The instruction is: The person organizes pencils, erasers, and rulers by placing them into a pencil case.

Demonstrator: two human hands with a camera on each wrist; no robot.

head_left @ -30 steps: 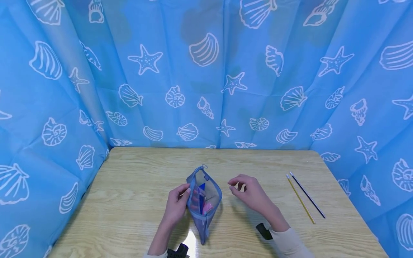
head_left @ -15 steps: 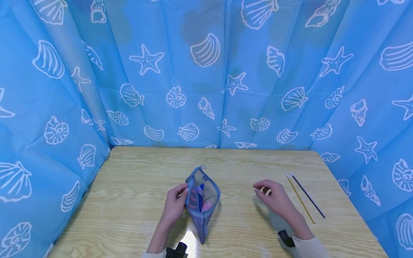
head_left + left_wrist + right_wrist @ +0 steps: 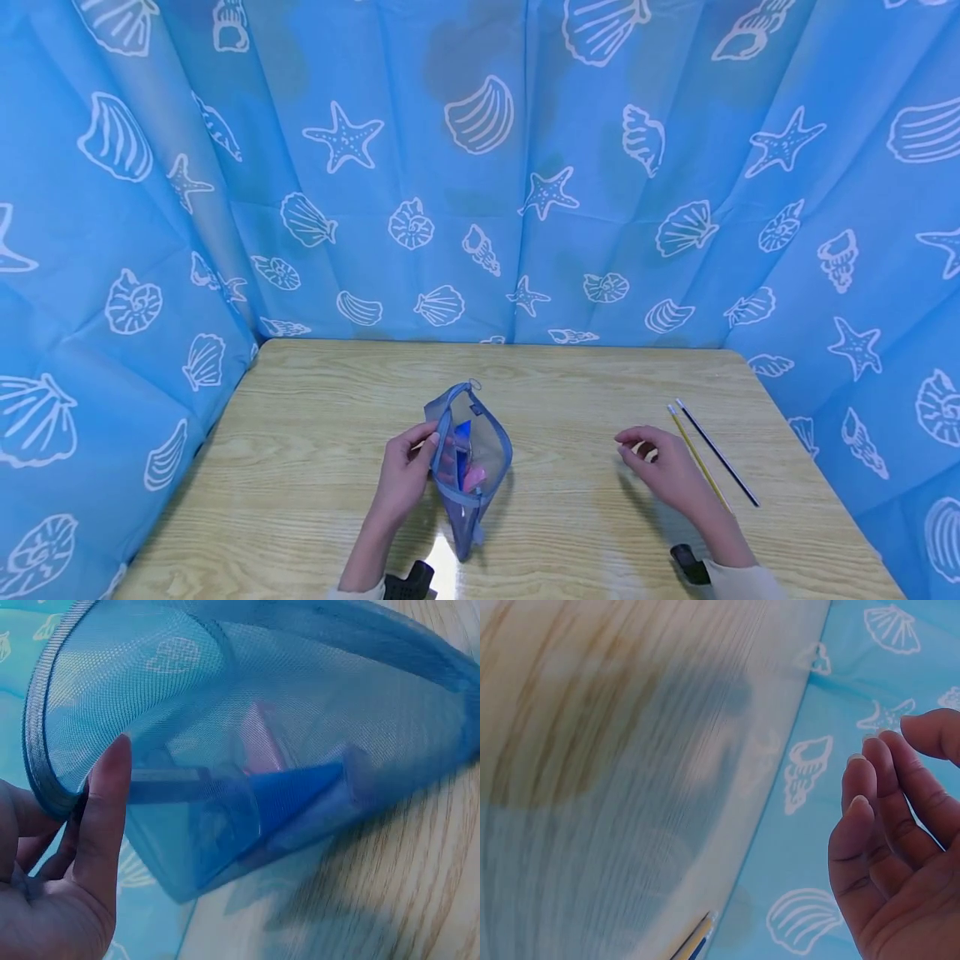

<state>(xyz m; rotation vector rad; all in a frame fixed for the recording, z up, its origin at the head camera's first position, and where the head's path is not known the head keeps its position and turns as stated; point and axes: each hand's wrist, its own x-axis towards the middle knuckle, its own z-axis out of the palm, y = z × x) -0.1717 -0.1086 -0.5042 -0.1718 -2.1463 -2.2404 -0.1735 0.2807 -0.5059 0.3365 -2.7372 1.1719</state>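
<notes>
A blue mesh zipper pouch [image 3: 459, 525] stands at the middle front of the table, its mouth spread wide. My left hand [image 3: 402, 477] pinches the left edge of that mouth between thumb and fingers. Through the mesh in the left wrist view, a blue triangular item [image 3: 296, 796] and a pink item [image 3: 262, 742] show inside. My right hand [image 3: 663, 469] hovers over the table to the right, fingers loosely curled around nothing. Close beside it lie a yellow pencil [image 3: 693, 446] and a dark pencil [image 3: 717, 452]; the right forearm covers the yellow one's near end.
The wood-grain tabletop [image 3: 315, 433] ends at a blue curtain [image 3: 420, 167] with white shells and starfish, which hangs along the back and both sides. A bright glare spot lies on the table near the left wrist.
My right hand has moved right, away from the pouch and toward the two pencils. The left hand keeps its pinch on the pouch, which has shifted only slightly.
</notes>
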